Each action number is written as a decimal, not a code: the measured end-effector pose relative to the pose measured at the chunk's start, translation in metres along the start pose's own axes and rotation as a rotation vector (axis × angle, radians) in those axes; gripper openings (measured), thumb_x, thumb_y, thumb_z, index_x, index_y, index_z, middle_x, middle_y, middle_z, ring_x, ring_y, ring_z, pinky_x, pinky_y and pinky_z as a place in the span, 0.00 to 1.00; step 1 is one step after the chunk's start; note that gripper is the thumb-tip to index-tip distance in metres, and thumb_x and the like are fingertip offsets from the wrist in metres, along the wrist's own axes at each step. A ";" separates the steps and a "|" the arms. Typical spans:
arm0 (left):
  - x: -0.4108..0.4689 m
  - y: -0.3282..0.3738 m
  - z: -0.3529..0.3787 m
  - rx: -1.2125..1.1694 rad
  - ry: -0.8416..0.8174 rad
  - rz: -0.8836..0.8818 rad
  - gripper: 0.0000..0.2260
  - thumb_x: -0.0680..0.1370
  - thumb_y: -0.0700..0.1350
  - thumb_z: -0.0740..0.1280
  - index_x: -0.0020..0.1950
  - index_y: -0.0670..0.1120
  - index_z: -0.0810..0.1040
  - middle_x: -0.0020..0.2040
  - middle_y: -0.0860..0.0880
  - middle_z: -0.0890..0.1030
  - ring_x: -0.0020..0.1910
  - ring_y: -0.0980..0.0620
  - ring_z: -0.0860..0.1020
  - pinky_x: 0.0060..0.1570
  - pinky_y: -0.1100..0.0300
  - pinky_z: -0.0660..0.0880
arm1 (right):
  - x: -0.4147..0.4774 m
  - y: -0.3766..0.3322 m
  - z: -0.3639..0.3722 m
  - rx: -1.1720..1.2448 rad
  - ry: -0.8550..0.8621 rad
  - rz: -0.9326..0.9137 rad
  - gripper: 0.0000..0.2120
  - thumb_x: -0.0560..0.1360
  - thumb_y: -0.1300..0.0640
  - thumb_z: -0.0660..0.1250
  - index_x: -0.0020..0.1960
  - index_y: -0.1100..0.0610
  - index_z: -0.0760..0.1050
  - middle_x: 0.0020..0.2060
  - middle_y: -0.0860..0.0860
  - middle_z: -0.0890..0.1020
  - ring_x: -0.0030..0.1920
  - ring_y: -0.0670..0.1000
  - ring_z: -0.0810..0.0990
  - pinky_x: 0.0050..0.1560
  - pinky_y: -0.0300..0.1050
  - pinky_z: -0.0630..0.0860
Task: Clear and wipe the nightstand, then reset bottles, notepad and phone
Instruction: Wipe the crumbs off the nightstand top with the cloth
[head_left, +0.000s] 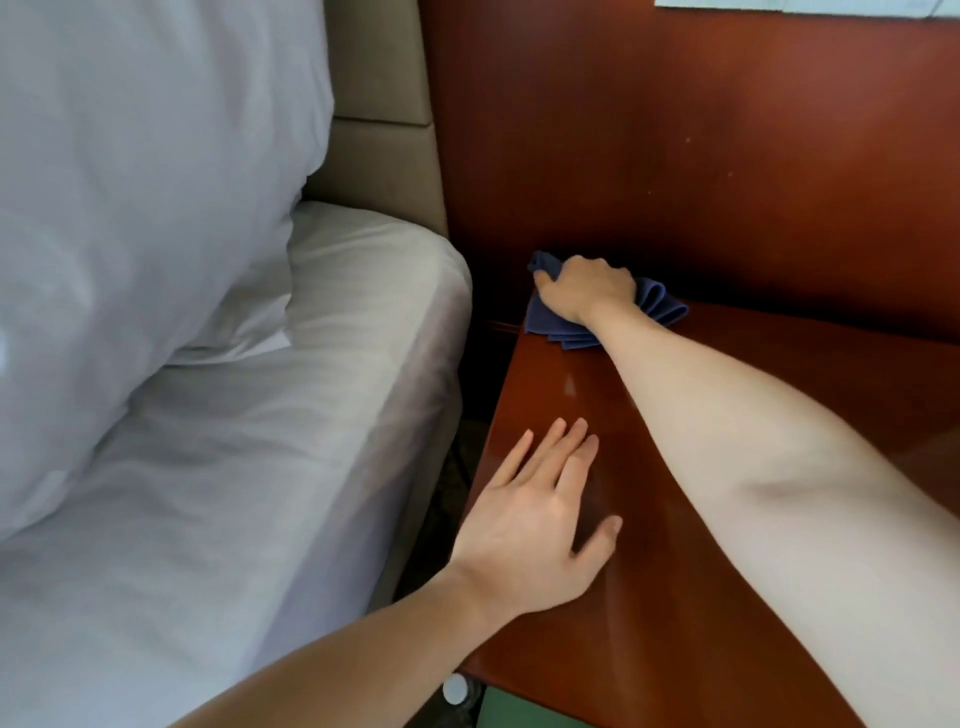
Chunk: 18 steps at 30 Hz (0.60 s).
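From where I stand, the wiping would go best if the right hand (584, 288) kept its folded blue cloth (662, 304) flat and drew it in overlapping strokes from the table (649, 649)'s far corner, where it sits by the wooden wall panel (675, 156), toward the near edge. That hand's fingers are curled round the bunched cloth, arm stretched across the top. The left hand (540, 525) lies flat, fingers straight, holding nothing, on the edge nearest the bed (311, 415); no bottles, notepad or phone show.
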<state>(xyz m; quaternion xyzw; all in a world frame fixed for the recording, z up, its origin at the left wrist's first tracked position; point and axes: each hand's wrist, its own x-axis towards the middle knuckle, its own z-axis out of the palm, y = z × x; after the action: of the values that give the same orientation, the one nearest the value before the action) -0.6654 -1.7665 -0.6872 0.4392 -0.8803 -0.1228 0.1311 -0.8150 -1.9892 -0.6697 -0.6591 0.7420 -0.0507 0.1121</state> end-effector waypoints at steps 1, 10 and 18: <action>0.001 0.000 0.000 -0.006 0.009 0.002 0.31 0.80 0.62 0.51 0.80 0.48 0.52 0.80 0.51 0.51 0.78 0.57 0.44 0.74 0.59 0.36 | 0.001 -0.003 0.002 -0.013 0.003 -0.008 0.26 0.79 0.38 0.51 0.54 0.57 0.76 0.55 0.58 0.81 0.56 0.62 0.77 0.59 0.55 0.66; 0.001 -0.002 -0.001 -0.046 0.027 0.008 0.30 0.80 0.60 0.54 0.79 0.46 0.57 0.79 0.50 0.55 0.78 0.56 0.46 0.74 0.60 0.39 | -0.014 -0.004 0.005 -0.081 0.004 -0.085 0.29 0.79 0.36 0.50 0.72 0.53 0.66 0.65 0.58 0.74 0.65 0.62 0.71 0.63 0.57 0.65; 0.000 -0.005 -0.002 -0.036 0.023 0.038 0.29 0.81 0.59 0.53 0.79 0.47 0.56 0.79 0.52 0.54 0.78 0.57 0.47 0.75 0.60 0.41 | -0.038 0.089 -0.022 -0.080 0.001 0.084 0.28 0.80 0.34 0.46 0.71 0.46 0.69 0.63 0.58 0.78 0.61 0.63 0.76 0.55 0.54 0.73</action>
<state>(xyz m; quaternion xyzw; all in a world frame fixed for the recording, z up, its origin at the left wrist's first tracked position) -0.6610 -1.7695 -0.6871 0.4212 -0.8846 -0.1312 0.1515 -0.9023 -1.9421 -0.6643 -0.6313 0.7704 -0.0167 0.0875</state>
